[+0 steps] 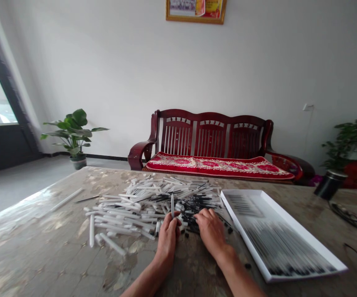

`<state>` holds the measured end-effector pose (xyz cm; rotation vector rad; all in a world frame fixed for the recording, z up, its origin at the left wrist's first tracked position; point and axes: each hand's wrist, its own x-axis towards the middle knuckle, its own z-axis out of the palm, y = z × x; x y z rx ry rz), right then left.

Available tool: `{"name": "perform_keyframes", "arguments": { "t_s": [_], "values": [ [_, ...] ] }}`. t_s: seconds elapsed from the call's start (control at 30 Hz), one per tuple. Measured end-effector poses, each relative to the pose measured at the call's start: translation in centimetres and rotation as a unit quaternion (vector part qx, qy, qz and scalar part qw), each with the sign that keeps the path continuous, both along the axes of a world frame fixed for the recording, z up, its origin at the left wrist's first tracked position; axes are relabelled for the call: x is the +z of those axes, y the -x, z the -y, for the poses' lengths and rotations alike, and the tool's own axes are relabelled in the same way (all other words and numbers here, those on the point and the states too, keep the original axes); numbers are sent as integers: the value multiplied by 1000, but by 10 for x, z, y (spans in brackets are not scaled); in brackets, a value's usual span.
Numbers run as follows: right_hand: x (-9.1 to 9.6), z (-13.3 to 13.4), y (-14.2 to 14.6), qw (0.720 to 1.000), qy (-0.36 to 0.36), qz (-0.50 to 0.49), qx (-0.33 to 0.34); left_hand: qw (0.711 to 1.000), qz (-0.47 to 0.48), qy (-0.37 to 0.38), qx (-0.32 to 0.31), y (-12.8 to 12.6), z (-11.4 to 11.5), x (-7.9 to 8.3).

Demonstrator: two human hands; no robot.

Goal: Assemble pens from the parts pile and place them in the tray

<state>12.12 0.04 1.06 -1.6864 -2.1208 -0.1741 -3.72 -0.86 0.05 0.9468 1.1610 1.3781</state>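
My left hand (167, 233) is closed around a slim white pen barrel (172, 205), its pointed tip up, at the near edge of the pile. To the right, my right hand (210, 229) reaches down into the small black pen parts (193, 203), fingers bent together at their tips; what they pinch is hidden. Behind and left of both hands spreads a loose heap of white pen barrels (125, 214). A shallow white box (239, 220) on the right holds rows of assembled-looking pens (285, 245) with dark ends.
The patterned tabletop (64, 255) carries everything. A thin dark rod (87, 199) lies left of the heap. At the right stand a black canister (330, 185) and a coiled cable (344, 214). Beyond the table is a red wooden bench (212, 136); a potted plant (78, 132) stands left.
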Motion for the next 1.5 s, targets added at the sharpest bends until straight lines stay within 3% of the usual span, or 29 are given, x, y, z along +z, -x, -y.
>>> {"name": "perform_keyframes", "arguments": {
  "t_s": [0.33,0.67,1.1,1.33,1.5],
  "values": [
    [2,3,2,998,35,36,-41,965,-249,-69,-41,0,6,-3],
    [-2,4,2,999,14,0,-36,952,-291,-81,-57,-4,9,-2],
    [-1,5,3,998,36,31,-46,918,-377,-93,-75,-10,18,0],
    [-6,1,2,997,41,14,-60,885,-446,-105,-84,-13,21,2],
    [-12,1,-6,999,23,-31,-9,825,-521,-182,-120,-26,33,9]
  ]
}}
